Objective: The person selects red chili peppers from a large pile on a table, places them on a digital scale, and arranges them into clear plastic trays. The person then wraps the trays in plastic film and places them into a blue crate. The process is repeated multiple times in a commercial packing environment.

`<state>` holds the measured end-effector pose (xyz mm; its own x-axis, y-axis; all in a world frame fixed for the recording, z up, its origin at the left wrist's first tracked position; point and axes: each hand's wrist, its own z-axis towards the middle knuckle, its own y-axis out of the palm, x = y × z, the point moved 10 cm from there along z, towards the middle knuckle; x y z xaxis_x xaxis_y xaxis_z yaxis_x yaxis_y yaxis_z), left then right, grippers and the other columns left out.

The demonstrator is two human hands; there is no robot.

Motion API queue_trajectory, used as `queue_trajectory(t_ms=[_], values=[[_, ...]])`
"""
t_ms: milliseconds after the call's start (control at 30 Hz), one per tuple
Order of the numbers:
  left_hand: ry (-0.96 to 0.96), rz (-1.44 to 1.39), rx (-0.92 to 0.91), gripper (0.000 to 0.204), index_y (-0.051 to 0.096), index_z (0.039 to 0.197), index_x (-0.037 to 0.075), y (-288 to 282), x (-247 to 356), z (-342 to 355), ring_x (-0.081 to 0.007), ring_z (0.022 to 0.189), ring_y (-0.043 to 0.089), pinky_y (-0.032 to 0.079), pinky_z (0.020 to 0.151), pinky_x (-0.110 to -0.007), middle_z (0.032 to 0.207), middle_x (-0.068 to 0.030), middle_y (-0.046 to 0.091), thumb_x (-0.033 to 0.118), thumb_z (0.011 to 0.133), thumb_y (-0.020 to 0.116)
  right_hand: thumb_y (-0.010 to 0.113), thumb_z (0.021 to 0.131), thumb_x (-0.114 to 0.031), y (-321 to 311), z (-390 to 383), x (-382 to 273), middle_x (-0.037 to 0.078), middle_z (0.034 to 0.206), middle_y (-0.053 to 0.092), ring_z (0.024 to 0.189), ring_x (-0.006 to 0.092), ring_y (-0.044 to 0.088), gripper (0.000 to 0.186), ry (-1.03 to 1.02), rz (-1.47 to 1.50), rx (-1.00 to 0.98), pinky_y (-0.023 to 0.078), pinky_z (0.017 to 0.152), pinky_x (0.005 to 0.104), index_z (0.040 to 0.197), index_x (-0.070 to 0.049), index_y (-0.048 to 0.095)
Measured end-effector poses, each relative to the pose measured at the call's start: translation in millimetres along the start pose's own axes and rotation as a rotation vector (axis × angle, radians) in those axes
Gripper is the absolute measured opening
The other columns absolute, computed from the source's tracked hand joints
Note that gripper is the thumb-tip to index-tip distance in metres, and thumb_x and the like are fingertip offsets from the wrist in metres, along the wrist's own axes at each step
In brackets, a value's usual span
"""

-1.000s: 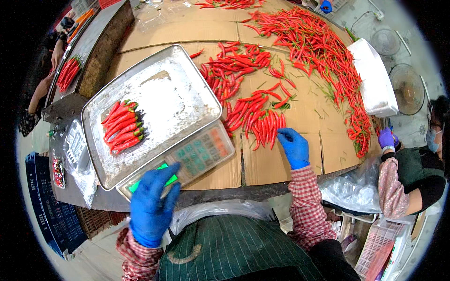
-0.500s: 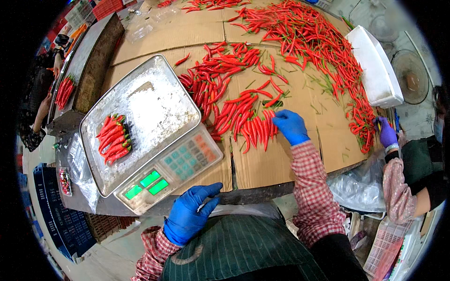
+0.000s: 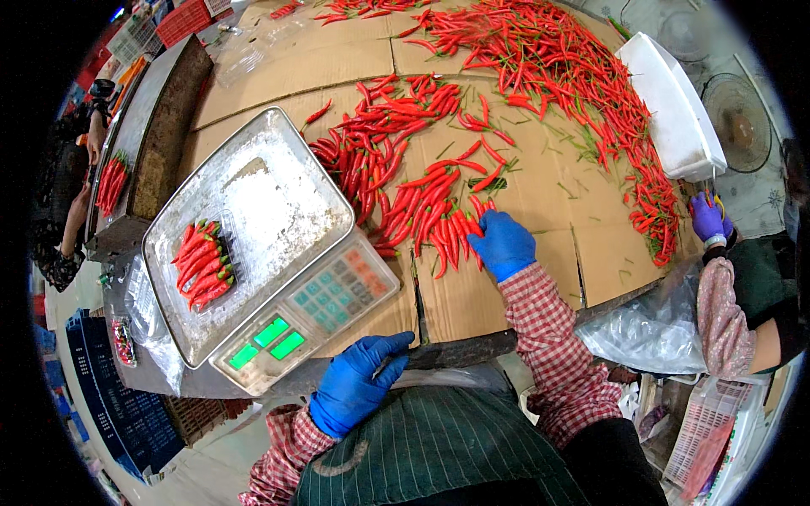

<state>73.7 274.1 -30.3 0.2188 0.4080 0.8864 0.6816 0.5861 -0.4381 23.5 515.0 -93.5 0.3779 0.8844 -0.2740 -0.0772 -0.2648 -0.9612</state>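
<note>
A scale carries a metal tray, where a plastic-packed bunch of red chillies lies on the left. My left hand, blue-gloved, hangs at the table's front edge below the scale, empty, thumb and index finger apart. Right of the scale, my right hand, also blue-gloved, has its curled fingers on red chillies at the end of a fanned row; its fingertips are partly hidden. More loose chillies lie behind the row on the cardboard.
A large chilli heap curves along the right, beside a white foam box and fans. A co-worker's purple-gloved hand is at right; another person's hands are beside a metal ledge at left. Blue crates stand lower left.
My left hand has moved off the scale, down and right to the table's edge. My right hand has shifted slightly onto the chilli row. The view has shifted a little.
</note>
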Motion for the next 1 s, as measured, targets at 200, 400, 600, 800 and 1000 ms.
queue_trajectory(t_ms=[200, 400, 600, 800, 1000], values=[[0.018, 0.01, 0.013, 0.03, 0.055, 0.105, 0.006, -1.2, -2.7, -3.0, -0.0236, 0.083, 0.058, 0.045, 0.072, -0.03, 0.09, -0.012, 0.058, 0.005, 0.075, 0.058, 0.066, 0.065, -0.025, 4.9, -3.2, 12.4, 0.015, 0.075, 0.057, 0.07, 0.0314, 0.056, 0.034, 0.091, 0.12, 0.01, 0.044, 0.061, 0.0398, 0.09, -0.007, 0.052], [0.026, 0.039, 0.004, 0.03, 0.055, 0.105, 0.007, 1.4, -5.7, -6.3, -0.0243, 0.084, 0.057, 0.045, 0.072, -0.03, 0.092, -0.0122, 0.058, 0.006, 0.075, 0.058, 0.063, 0.066, -0.026, 5.3, 8.6, -5.2, 0.015, 0.079, 0.059, 0.075, 0.0312, 0.058, 0.032, -0.051, 0.167, -0.094, 0.046, 0.065, 0.04, 0.088, -0.005, 0.054], [0.056, 0.041, 0.003, 0.03, 0.055, 0.105, 0.008, 1.4, 0.7, -5.2, -0.0261, 0.082, 0.057, 0.045, 0.071, -0.032, 0.089, -0.0128, 0.058, 0.009, 0.075, 0.058, 0.064, 0.062, -0.03, 22.4, 17.9, -15.8, 0.018, 0.081, 0.057, 0.078, 0.033, 0.056, 0.038, 0.124, -0.055, -0.238, 0.045, 0.067, 0.0411, 0.085, -0.002, 0.053], [0.05, -0.064, 0.004, 0.03, 0.054, 0.107, 0.008, 5.7, -5.0, 0.1, -0.0248, 0.082, 0.057, 0.045, 0.071, -0.031, 0.092, -0.0136, 0.058, 0.011, 0.077, 0.057, 0.064, 0.06, -0.028, 21.0, 14.3, -7.0, 0.021, 0.083, 0.058, 0.078, 0.0344, 0.057, 0.036, 0.096, 0.071, -0.237, 0.046, 0.067, 0.0425, 0.083, -0.002, 0.056], [-0.213, -0.768, 0.026, 0.041, 0.041, 0.119, 0.002, 20.9, -35.0, 18.3, -0.0192, 0.091, 0.055, 0.044, 0.08, -0.03, 0.103, -0.0114, 0.055, 0.013, 0.082, 0.053, 0.063, 0.07, -0.021, 24.2, -40.2, -34.0, 0.003, 0.08, 0.06, 0.071, 0.0124, 0.057, 0.03, 0.362, 1.189, -0.626, 0.046, 0.061, 0.0261, 0.094, -0.004, 0.057]])
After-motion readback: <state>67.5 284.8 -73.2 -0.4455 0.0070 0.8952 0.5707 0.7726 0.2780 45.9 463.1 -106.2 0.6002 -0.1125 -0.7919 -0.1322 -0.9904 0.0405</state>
